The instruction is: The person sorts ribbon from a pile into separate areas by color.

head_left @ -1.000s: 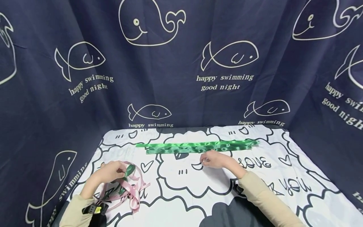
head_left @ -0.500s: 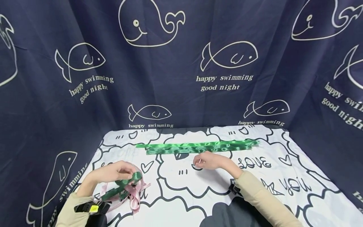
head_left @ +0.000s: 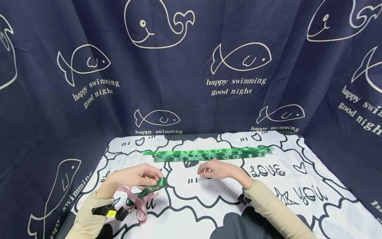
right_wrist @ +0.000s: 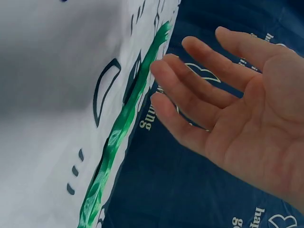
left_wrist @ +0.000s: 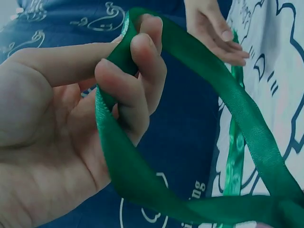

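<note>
Left hand pinches green satin ribbon; right hand relaxed, empty. Probable snag risk: pink ribbon crosses the green.

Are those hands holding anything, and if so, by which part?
The left hand grips a flat, dark green satin-like ribbon at the bend of a loop, between thumb and fingers. The right hand holds nothing.

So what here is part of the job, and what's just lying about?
In the job:
- left hand
- green ribbon, looped in its fingers
- right hand, nothing in it
- laid-out green strips, probably

Likely just there:
- pink ribbon, bunched near the left hand
- tablecloth
- curtain
</note>
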`<state>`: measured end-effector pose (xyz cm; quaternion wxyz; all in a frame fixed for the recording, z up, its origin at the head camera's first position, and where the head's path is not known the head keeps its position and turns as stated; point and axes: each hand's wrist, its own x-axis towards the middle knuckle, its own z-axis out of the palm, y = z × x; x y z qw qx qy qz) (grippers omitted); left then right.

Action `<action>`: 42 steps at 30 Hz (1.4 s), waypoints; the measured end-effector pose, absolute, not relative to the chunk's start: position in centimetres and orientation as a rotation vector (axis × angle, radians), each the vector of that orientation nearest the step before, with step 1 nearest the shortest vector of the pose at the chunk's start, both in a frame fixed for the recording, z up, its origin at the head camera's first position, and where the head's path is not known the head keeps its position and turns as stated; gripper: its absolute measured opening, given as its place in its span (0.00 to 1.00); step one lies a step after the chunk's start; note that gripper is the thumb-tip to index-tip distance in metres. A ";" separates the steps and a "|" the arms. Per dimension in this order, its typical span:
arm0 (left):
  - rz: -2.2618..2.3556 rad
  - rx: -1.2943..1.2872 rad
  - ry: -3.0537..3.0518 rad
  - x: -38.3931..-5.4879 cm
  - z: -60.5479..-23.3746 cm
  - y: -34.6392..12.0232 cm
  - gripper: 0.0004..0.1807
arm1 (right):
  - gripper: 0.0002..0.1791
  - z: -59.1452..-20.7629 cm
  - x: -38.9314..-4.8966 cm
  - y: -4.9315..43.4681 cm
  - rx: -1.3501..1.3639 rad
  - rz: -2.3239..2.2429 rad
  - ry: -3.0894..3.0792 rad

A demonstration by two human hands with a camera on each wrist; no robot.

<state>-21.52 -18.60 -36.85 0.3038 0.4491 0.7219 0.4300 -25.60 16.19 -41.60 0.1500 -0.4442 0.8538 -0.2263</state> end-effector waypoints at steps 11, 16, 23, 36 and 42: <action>1.021 1.226 1.990 -22.3 -36.4 -14.9 0.16 | 0.18 -40.7 -25.0 15.1 -1.244 -0.899 2.315; 1.084 1.255 1.928 -23.0 -36.5 -12.9 0.17 | 0.24 -40.4 -24.5 14.6 -1.198 -1.152 2.133; 1.195 1.263 1.876 -23.6 -36.6 -10.7 0.18 | 0.27 -39.8 -24.0 14.8 -1.156 -1.347 1.891; 1.235 1.077 2.052 -23.9 -36.9 -10.7 0.11 | 0.11 -40.1 -24.6 18.0 -1.158 -1.414 2.002; 1.200 1.073 2.087 -24.2 -37.6 -11.8 0.10 | 0.14 -40.0 -24.8 20.0 -1.085 -1.402 2.061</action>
